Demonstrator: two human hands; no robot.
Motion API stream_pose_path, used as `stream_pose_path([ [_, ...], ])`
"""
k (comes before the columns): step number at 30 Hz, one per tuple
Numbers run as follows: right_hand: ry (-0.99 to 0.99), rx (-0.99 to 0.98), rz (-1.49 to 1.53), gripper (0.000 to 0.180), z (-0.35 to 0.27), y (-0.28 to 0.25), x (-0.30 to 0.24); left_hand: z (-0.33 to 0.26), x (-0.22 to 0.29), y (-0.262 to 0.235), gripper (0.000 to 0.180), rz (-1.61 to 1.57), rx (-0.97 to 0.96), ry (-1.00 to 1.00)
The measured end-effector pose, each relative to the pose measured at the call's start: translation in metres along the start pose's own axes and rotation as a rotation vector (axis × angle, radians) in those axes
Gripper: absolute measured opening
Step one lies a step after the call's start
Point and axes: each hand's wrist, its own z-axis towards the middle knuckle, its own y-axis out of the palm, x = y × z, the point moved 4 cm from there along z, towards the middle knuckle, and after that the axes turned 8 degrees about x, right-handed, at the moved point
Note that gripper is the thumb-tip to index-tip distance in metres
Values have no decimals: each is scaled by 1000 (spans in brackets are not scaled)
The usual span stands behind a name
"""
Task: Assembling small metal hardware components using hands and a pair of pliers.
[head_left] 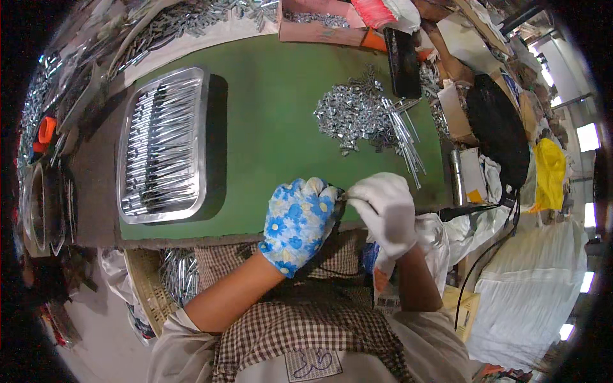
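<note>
My left hand (pixel 297 223), in a white glove with blue flowers, is closed at the front edge of the green work surface (pixel 268 121). Close beside it, my right hand (pixel 384 210) wears a plain white glove with its fingers pinched together. The fingertips of both hands meet around a small dark piece, mostly hidden by the gloves. Beyond the right hand lies a heap of small shiny metal fittings (pixel 351 113), with several thin metal rods (pixel 405 140) at its right side. To the left, a shallow metal tray (pixel 203 127) holds rows of slim metal rods (pixel 167 140).
A black flat object (pixel 401 60) lies at the back right, near a pink box (pixel 316 33) of small metal parts. A woven basket (pixel 144 281) with metal rods stands below the front left edge. A metal cylinder (pixel 457 175) and white sacking (pixel 523 293) are at right.
</note>
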Motion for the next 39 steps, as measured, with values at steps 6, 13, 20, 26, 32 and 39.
stream_pose_path([
  [6,23,22,-36,13,-2,4,-1,0,1,-4,27,-35,46,5],
  [13,32,23,-322,27,-6,-18,16,-1,-2,0,29,-14,12,-5],
  [20,437,151,-952,50,-60,-87,154,0,2,-1,32,-20,58,28],
  [26,654,257,-15,53,-41,-54,43,-4,-4,0,31,11,39,-8],
  [32,247,-123,-101,57,-43,-21,-20,-3,0,0,27,0,66,-5],
  [39,445,-19,-57,64,-53,-14,-11,-5,-3,3,28,4,17,-7],
])
